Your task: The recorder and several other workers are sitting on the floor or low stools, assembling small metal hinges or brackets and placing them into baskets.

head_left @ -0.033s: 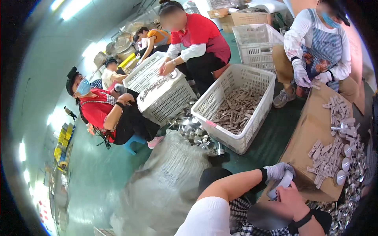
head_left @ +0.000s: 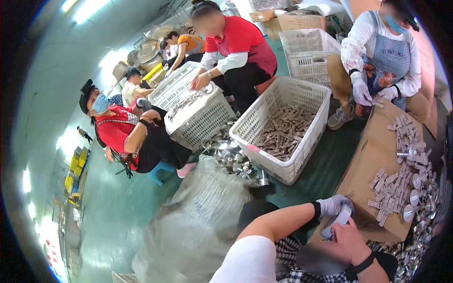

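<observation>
From the head view, your left hand (head_left: pixel 333 205), in a grey glove, has its grip pinched on the upper end of a pale flat piece (head_left: pixel 340 218), and your bare right hand (head_left: pixel 348 232) has its fingers curled around the lower end, so both hold the one part just off the near corner of the cardboard box (head_left: pixel 373 155) that serves as your tabletop. What exactly the piece is I cannot tell at this edge of the lens. On the box lie small flat metal pieces (head_left: pixel 390 189) in loose rows, with shiny cup-shaped parts (head_left: pixel 411 198) beside them to the right. Further off stands a white basket (head_left: pixel 309 96) of similar metal pieces, and a clear plastic bag (head_left: pixel 203 212) slumps to your left. By my reading you are mid-way through fitting or working this one part by hand; the next move calls for a steady two-handed hold and a free spot among the rows
</observation>
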`<control>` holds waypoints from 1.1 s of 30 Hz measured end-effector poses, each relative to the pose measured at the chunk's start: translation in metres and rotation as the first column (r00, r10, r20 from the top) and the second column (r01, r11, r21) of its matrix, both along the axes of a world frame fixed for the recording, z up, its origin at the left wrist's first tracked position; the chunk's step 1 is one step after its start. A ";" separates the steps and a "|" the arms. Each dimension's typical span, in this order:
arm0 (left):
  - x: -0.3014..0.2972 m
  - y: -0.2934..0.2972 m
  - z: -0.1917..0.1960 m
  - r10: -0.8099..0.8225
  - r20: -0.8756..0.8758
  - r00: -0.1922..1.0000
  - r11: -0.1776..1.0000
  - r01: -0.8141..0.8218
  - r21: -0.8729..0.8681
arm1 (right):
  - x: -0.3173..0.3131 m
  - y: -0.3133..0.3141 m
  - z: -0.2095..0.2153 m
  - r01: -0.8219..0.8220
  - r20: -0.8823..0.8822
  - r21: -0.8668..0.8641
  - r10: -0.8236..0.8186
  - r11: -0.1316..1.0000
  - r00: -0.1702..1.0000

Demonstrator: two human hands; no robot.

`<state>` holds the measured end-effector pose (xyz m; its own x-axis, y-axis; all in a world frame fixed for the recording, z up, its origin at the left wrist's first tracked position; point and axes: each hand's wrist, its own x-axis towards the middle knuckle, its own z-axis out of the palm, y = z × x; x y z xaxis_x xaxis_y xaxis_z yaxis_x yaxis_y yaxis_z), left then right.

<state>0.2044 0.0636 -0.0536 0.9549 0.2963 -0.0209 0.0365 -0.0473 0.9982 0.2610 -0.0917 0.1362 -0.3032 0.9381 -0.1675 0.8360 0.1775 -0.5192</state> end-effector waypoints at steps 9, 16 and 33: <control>0.010 0.007 -0.002 -0.058 0.058 0.997 0.997 0.055 0.056 | 0.004 0.001 0.005 0.017 0.001 0.013 -0.017 1.000 1.000; 0.007 0.005 0.002 -0.034 0.007 0.999 0.999 0.034 0.029 | 0.003 0.001 0.004 0.030 -0.003 -0.008 -0.030 1.000 1.000; 0.004 0.004 0.011 -0.043 -0.029 0.999 0.999 0.044 0.017 | 0.005 0.001 0.002 -0.001 -0.028 0.027 0.002 1.000 1.000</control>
<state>0.2085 0.0678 -0.0422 0.9660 0.2551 -0.0434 0.0625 -0.0675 0.9958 0.2659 -0.0905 0.1382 -0.3090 0.9417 -0.1331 0.8207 0.1933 -0.5377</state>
